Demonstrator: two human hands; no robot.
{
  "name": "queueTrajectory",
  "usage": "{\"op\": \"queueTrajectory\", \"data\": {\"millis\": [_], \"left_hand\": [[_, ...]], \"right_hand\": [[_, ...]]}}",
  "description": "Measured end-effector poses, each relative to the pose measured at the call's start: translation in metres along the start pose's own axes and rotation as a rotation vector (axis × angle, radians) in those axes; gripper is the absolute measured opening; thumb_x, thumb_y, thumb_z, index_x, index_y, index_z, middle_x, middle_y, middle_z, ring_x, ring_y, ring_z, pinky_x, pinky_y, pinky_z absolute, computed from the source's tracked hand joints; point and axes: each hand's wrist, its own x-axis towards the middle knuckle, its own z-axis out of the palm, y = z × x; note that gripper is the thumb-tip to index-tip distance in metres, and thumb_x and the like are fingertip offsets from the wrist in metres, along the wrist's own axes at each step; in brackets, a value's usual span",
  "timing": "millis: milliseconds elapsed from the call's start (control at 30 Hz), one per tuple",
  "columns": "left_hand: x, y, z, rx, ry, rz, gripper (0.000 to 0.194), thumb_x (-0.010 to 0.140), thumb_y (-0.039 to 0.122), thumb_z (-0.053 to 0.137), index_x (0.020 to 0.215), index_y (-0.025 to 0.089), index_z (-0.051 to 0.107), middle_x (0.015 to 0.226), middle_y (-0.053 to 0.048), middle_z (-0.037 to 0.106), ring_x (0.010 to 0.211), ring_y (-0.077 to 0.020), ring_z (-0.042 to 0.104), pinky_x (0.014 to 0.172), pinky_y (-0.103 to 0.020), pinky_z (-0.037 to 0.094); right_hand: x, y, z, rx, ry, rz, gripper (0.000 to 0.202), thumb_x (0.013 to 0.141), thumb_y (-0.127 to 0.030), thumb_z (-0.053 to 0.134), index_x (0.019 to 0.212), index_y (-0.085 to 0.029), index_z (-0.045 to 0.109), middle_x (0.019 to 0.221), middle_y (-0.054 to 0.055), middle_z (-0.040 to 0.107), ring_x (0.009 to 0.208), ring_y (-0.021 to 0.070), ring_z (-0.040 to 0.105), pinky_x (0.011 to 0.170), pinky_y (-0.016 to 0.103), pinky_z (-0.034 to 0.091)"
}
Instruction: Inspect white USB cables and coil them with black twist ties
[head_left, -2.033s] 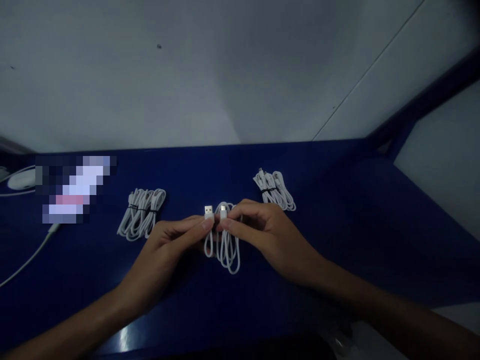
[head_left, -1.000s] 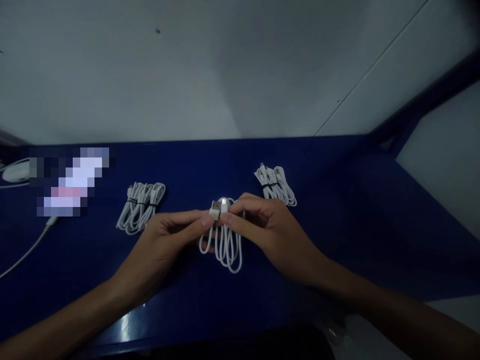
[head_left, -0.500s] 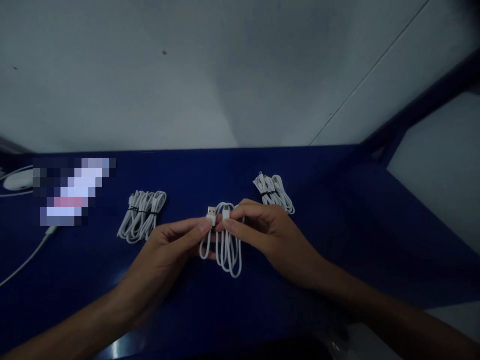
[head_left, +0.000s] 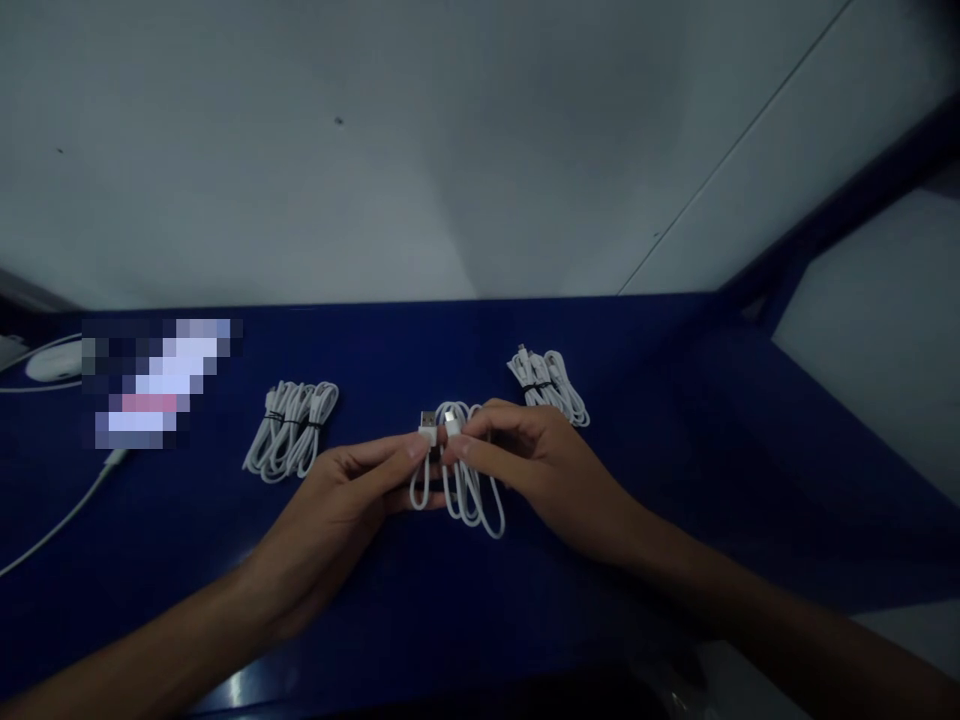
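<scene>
A coiled white USB cable [head_left: 469,490] is held between both hands above the blue table. My left hand [head_left: 349,495] pinches its USB-A plug [head_left: 427,428] between thumb and fingers, the metal end pointing away from me. Beside it, the cable's smaller plug [head_left: 452,422] and the coil are gripped by my right hand [head_left: 544,460]. The cable's loops hang below the fingertips. Part of the coil is hidden behind the fingers of both hands.
Several coiled white cables with black ties [head_left: 291,430] lie left of my hands. More tied cables [head_left: 551,385] lie to the right. A blurred-out lit device [head_left: 161,385] with a white cord and a white rounded object [head_left: 56,362] are at the far left. A pale wall [head_left: 375,200] rises behind the blue table [head_left: 420,345].
The hanging loops have swung slightly right and spread, and the smaller plug has tilted. Both hands keep their pinch. The view has shifted a little.
</scene>
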Motion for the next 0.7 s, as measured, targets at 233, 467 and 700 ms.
{"op": "queueTrajectory", "data": {"millis": [233,467,700], "left_hand": [[0.0004,0.0011,-0.0005,-0.003,-0.014,0.0,0.028,0.11,0.042,0.071,0.124,0.027,0.089,0.14,-0.011,0.08,0.123,-0.0298,0.071,0.106,-0.043,0.057],[0.0029,0.001,-0.0027,-0.074,-0.064,0.011,0.033,0.115,0.039,0.062,0.13,0.024,0.086,0.143,-0.012,0.078,0.125,-0.029,0.071,0.1,-0.038,0.059],[0.0051,0.0029,-0.0045,-0.091,-0.103,-0.001,0.027,0.112,0.036,0.067,0.124,0.023,0.088,0.133,-0.013,0.081,0.117,-0.027,0.073,0.094,-0.035,0.06]], "right_hand": [[0.0015,0.0013,0.0007,0.006,0.0,-0.019,0.022,0.105,-0.041,0.074,0.093,-0.025,0.085,0.096,0.003,0.069,0.085,0.0186,0.064,0.08,0.037,0.052],[0.0012,0.0024,-0.0003,0.019,0.031,-0.023,0.019,0.101,-0.038,0.079,0.091,-0.023,0.084,0.094,0.002,0.069,0.083,0.018,0.063,0.08,0.037,0.051],[0.0023,0.0009,-0.0043,0.144,-0.005,0.007,0.019,0.096,-0.044,0.087,0.09,-0.026,0.086,0.095,0.001,0.069,0.085,0.0164,0.064,0.082,0.035,0.053]]}}
